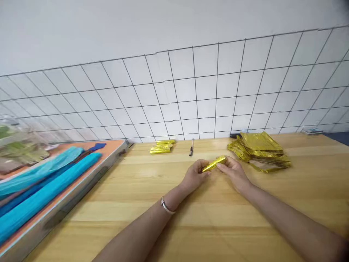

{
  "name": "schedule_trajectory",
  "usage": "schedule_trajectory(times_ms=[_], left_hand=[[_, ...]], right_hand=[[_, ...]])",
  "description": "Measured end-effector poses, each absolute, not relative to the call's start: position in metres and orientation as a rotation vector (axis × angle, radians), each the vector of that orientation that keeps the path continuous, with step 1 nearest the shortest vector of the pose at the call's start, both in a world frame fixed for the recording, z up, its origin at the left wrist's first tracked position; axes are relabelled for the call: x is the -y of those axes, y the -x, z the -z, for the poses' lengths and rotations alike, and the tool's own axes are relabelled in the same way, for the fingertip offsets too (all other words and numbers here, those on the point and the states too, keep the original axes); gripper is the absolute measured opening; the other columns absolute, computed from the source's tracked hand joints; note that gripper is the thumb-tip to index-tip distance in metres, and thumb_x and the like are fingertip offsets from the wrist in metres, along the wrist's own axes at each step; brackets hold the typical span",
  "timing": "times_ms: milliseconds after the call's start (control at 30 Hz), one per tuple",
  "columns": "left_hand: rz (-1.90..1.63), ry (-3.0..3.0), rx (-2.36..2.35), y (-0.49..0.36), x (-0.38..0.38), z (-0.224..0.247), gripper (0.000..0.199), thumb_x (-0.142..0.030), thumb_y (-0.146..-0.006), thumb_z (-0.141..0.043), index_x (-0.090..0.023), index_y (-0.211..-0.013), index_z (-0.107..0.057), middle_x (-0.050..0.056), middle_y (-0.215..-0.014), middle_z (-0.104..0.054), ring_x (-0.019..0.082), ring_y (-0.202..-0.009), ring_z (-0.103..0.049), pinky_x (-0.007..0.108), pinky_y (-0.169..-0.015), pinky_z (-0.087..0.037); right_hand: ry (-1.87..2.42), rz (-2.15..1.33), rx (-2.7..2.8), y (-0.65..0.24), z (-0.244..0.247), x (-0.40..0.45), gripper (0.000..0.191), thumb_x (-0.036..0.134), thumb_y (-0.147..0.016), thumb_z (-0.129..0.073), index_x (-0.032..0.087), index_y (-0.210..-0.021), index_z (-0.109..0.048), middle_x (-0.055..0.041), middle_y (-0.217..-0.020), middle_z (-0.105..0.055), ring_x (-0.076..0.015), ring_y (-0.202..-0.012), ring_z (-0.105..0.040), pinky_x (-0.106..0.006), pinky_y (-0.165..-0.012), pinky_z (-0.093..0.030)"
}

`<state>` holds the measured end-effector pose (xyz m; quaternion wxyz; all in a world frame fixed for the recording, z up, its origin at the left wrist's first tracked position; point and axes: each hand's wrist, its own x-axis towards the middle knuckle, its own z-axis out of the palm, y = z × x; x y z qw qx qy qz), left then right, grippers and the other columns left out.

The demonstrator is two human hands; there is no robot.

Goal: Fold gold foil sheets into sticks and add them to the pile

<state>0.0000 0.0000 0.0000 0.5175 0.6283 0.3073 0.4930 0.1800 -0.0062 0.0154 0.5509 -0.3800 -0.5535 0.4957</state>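
Between both hands, a narrow folded strip of shiny gold foil paper (214,164) is held just over the wooden table. My left hand (195,174) pinches its left end, with a silver bangle on that wrist. At the other end, my right hand (233,171) grips the strip, thumb on top. A small pile of similar gold strips (161,147) lies farther back to the left. To the right stands a thick stack of flat gold foil sheets (261,147), some with crumpled edges.
A pen (191,148) lies near the wall, and a dark object (235,135) rests behind the gold stack. On the left, an orange-lined tray (114,145) holds blue rolls (54,193). A white tiled wall (185,91) bounds the wooden table (131,211).
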Motion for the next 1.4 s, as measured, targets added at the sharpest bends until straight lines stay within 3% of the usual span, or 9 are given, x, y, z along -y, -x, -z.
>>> schedule_trajectory(times_ms=[233, 367, 567, 767, 1200, 1300, 1400], left_hand=[[-1.332, -1.503, -0.831, 0.002, -0.007, 0.001, 0.030, -0.021, -0.069, -0.070, -0.016, -0.095, -0.057, 0.004, -0.091, -0.059, 0.014, -0.083, -0.056, 0.027, -0.076, -0.045], [-1.382, -1.536, -0.854, 0.004, -0.005, -0.001, 0.031, -0.022, -0.069, -0.070, -0.017, -0.097, -0.057, 0.003, -0.091, -0.058, 0.013, -0.081, -0.056, 0.027, -0.075, -0.046], [-1.428, -1.847, -0.898, -0.001, 0.013, -0.016, 0.025, -0.019, -0.073, -0.067, -0.019, -0.098, -0.059, 0.003, -0.089, -0.060, 0.012, -0.078, -0.054, 0.025, -0.071, -0.045], [-1.389, -1.997, -0.859, -0.007, 0.025, -0.025, 0.022, -0.020, -0.076, -0.065, -0.020, -0.098, -0.061, 0.004, -0.090, -0.061, 0.013, -0.078, -0.054, 0.026, -0.072, -0.046], [-1.335, -1.981, -0.890, -0.008, 0.025, -0.018, 0.026, -0.018, -0.079, -0.060, -0.021, -0.104, -0.058, 0.004, -0.094, -0.061, 0.014, -0.081, -0.054, 0.025, -0.072, -0.046], [-1.349, -1.871, -0.939, -0.007, 0.021, -0.013, 0.035, -0.022, -0.077, -0.063, -0.021, -0.111, -0.054, 0.004, -0.096, -0.060, 0.012, -0.077, -0.055, 0.026, -0.071, -0.047], [-1.365, -1.707, -0.978, 0.004, 0.005, -0.019, 0.045, -0.030, -0.077, -0.064, -0.021, -0.118, -0.049, 0.002, -0.085, -0.060, 0.010, -0.069, -0.056, 0.024, -0.065, -0.048]], right_hand=[[1.016, -1.007, 1.395, -0.188, -0.001, -0.007, 0.048, 0.036, -0.074, -0.064, 0.025, -0.118, -0.049, -0.0013, -0.091, -0.060, -0.0150, -0.073, -0.055, -0.026, -0.062, -0.045], [1.139, -0.839, 1.640, -0.190, 0.011, -0.013, 0.040, 0.035, -0.076, -0.060, 0.023, -0.113, -0.054, -0.0025, -0.089, -0.062, -0.0169, -0.073, -0.057, -0.030, -0.064, -0.048], [1.144, -0.721, 1.770, -0.189, 0.012, -0.011, 0.030, 0.032, -0.077, -0.057, 0.022, -0.106, -0.058, -0.0049, -0.101, -0.060, -0.0187, -0.082, -0.059, -0.031, -0.070, -0.049], [1.107, -0.608, 1.940, -0.186, 0.005, -0.005, 0.024, 0.025, -0.076, -0.058, 0.024, -0.100, -0.060, -0.0039, -0.097, -0.060, -0.0198, -0.090, -0.056, -0.032, -0.076, -0.047], [1.090, -0.420, 2.136, -0.183, 0.007, -0.003, 0.029, 0.030, -0.078, -0.057, 0.023, -0.107, -0.058, -0.0064, -0.103, -0.060, -0.0233, -0.098, -0.053, -0.038, -0.084, -0.043], [1.106, -0.392, 2.141, -0.182, 0.006, -0.003, 0.031, 0.033, -0.079, -0.056, 0.023, -0.109, -0.056, -0.0070, -0.105, -0.060, -0.0237, -0.099, -0.053, -0.038, -0.084, -0.044], [1.122, -0.352, 2.136, -0.182, 0.007, -0.003, 0.038, 0.034, -0.079, -0.056, 0.023, -0.115, -0.052, -0.0065, -0.110, -0.059, -0.0242, -0.103, -0.052, -0.039, -0.087, -0.043]])
